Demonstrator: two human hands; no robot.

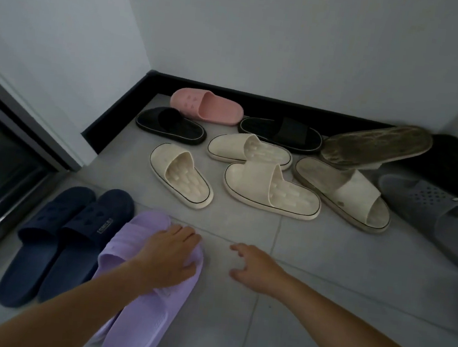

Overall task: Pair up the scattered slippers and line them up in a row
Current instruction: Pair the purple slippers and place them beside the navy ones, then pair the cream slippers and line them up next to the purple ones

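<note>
Lilac slippers (144, 315) lie beside the navy pair (63, 242) at the floor's (325, 271) near left edge. The left hand (167, 258) grips their straps; the right hand (256, 269) hovers open alongside.

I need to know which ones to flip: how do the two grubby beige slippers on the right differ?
The far grubby slipper lies sole up and tilted, its edge overlapping the other. The near grubby slipper lies sole down, strap up, flat on the floor. Both are dirty beige slides.
</note>
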